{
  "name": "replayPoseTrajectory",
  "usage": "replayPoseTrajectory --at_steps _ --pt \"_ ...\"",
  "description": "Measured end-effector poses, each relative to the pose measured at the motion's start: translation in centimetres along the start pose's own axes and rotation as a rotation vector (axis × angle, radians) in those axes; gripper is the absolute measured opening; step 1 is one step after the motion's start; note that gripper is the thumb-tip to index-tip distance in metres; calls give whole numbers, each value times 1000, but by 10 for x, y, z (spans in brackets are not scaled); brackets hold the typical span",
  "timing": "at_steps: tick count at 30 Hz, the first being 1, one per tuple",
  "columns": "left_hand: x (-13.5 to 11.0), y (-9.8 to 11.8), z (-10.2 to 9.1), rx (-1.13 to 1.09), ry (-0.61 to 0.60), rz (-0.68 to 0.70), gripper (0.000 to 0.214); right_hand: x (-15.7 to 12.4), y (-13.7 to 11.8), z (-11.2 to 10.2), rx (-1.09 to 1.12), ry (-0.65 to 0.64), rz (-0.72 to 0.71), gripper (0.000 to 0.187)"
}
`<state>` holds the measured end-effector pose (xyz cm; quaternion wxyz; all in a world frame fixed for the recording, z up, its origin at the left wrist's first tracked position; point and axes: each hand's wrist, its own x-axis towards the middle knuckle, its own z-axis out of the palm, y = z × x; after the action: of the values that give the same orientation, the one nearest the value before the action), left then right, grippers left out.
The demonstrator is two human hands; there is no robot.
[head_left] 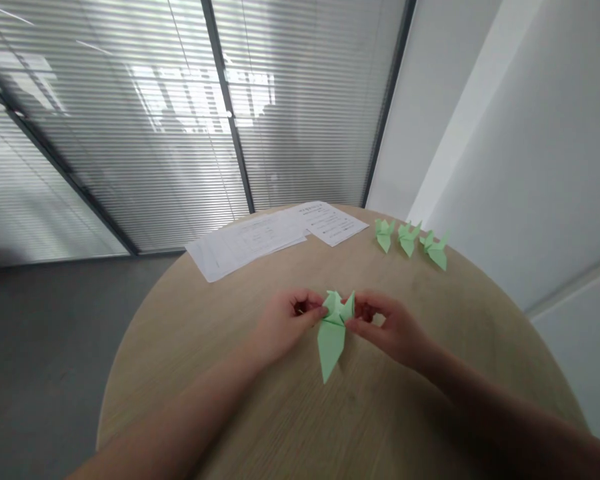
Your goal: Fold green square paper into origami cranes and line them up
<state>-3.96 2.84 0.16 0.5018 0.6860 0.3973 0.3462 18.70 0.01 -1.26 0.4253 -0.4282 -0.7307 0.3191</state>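
Observation:
A light green origami crane (333, 333) is held between my two hands over the middle of the round table. One broad pointed wing hangs toward me, and smaller folded points stick up at its far end. My left hand (287, 323) pinches the crane's left side between thumb and fingers. On the other side, the thumb and fingers of my right hand (393, 330) are closed on its right edge, near an upright point. The fingertips behind the paper are partly hidden.
Three similar green paper cranes (409, 239) stand in a row at the table's far right. Printed sheets (250, 240) overlap near the far left edge of the wooden table (180, 373). Beyond are a glass partition with blinds (300, 133) and a white wall (540, 167).

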Motion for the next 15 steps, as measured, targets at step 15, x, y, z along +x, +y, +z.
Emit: replayPoseTrajectory --at_steps 15 --pt "4 -11 -4 170 40 2 37 15 5 -16 -139 -2 19 32"
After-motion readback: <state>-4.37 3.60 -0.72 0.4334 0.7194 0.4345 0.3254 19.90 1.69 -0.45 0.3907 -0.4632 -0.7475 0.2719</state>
